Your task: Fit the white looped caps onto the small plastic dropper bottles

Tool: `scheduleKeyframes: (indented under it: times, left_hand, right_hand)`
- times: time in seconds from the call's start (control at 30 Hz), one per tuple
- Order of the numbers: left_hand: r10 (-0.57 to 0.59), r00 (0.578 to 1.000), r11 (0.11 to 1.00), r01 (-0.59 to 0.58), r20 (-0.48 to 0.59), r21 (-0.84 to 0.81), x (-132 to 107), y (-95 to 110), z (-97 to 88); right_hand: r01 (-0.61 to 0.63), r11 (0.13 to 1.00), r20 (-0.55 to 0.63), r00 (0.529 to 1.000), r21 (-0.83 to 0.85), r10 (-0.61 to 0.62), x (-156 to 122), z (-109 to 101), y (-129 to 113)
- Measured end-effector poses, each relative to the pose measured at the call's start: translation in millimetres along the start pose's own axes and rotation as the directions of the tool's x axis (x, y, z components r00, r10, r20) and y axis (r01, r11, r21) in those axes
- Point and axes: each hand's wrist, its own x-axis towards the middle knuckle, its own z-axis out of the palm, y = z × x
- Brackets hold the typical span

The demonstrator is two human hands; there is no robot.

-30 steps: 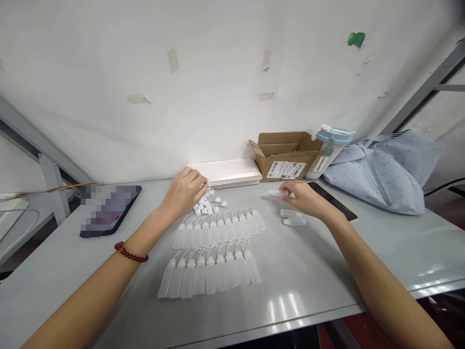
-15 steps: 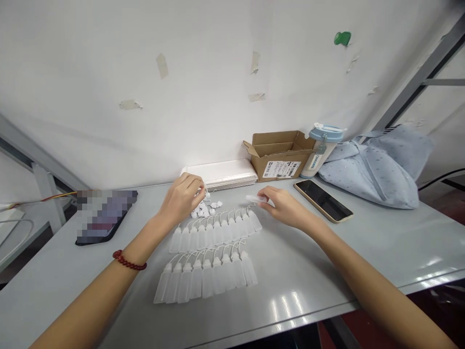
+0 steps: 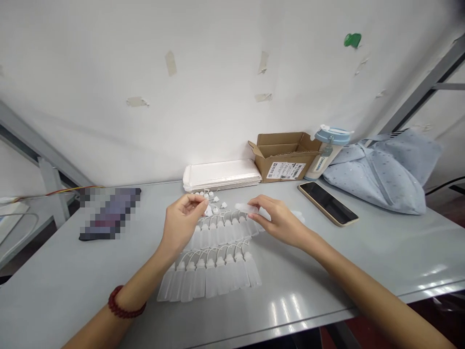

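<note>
My left hand (image 3: 183,220) is pinched closed at the edge of a small pile of white caps (image 3: 215,211), some with thin tubes. A small white cap appears to be between its thumb and fingers, partly hidden. My right hand (image 3: 274,218) grips a small translucent plastic bottle (image 3: 242,208), tilted nearly flat, its neck end toward my left hand. Below both hands lie two rows of similar capped bottles, the upper row (image 3: 225,232) and the lower row (image 3: 210,278), with thin curved tubes at their tops. Behind my right hand another translucent piece (image 3: 300,216) shows partly.
A stack of flat white packs (image 3: 221,174) lies against the wall beside an open cardboard box (image 3: 286,162). Right of that are a blue-lidded cup (image 3: 325,155), a phone (image 3: 329,203) and a light blue bag (image 3: 378,179). A dark blurred item (image 3: 111,213) lies left.
My left hand has drawn back a little from the cap pile. My right hand has brought the bottle slightly left and lower, closer to my left hand. The view has shifted slightly.
</note>
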Motion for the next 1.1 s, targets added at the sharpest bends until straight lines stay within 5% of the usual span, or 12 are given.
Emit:
scheduleKeyframes:
  times: [0.1,0.33,0.63,1.1]
  left_hand:
    - [0.026,1.000,0.998,-0.026,-0.005,-0.058,-13.4,5.6,0.3]
    - [0.335,0.939,0.932,-0.342,0.079,0.119,-31.6,11.5,9.7]
    - [0.264,0.959,0.965,-0.261,0.100,-0.035,-42.5,16.1,9.3]
    - [0.379,0.925,0.925,-0.378,0.036,-0.036,-50.9,17.1,14.9]
  right_hand:
    - [-0.017,0.990,0.022,1.000,0.137,0.014,-3.2,2.8,-15.7]
    - [-0.114,0.936,0.142,0.987,0.334,0.070,-9.0,6.2,-40.3]
    - [-0.083,0.965,0.081,0.995,0.247,0.065,-11.0,12.6,-38.7]
    - [0.032,0.984,-0.009,0.999,0.176,-0.031,-14.7,15.4,-37.4]
